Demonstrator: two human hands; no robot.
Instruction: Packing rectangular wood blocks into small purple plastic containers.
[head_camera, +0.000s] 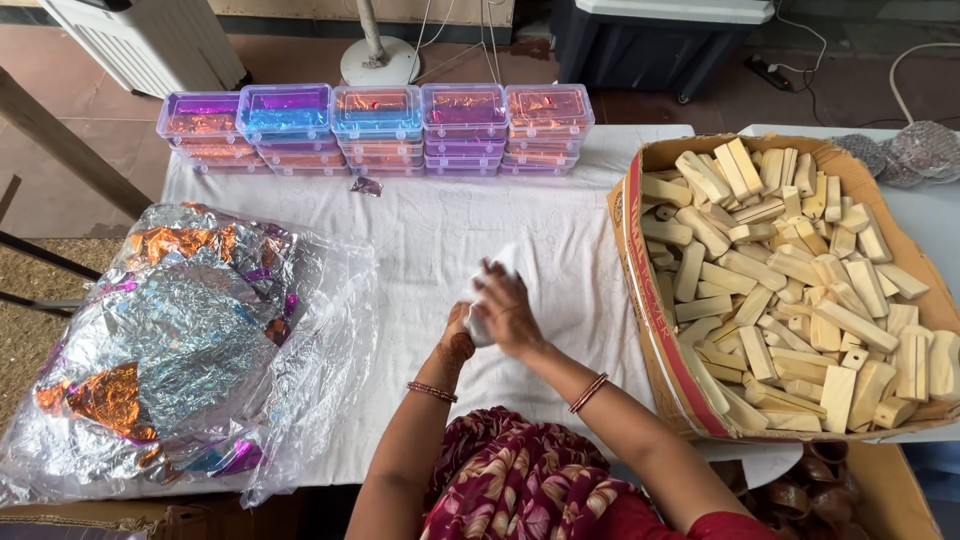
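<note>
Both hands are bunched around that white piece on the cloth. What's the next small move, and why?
Probably finish closing the white piece around whatever it covers, right hand pressing while the left hand steadies. Both hands already clasp it above the cloth, and what is inside is hidden. The wooden blocks lie beside the right hand.

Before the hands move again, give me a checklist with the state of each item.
1. Both hands on the white piece: ok, left hand and right hand close around the white wrapped piece.
2. What is inside the wrap: cannot tell.
3. Wooden blocks supply: ok, cardboard box is heaped with wooden blocks.
4. Foil sheets: ok, bag of foil sheets lies at the left.
5. Plastic boxes: ok, stacked along the far edge.
</note>
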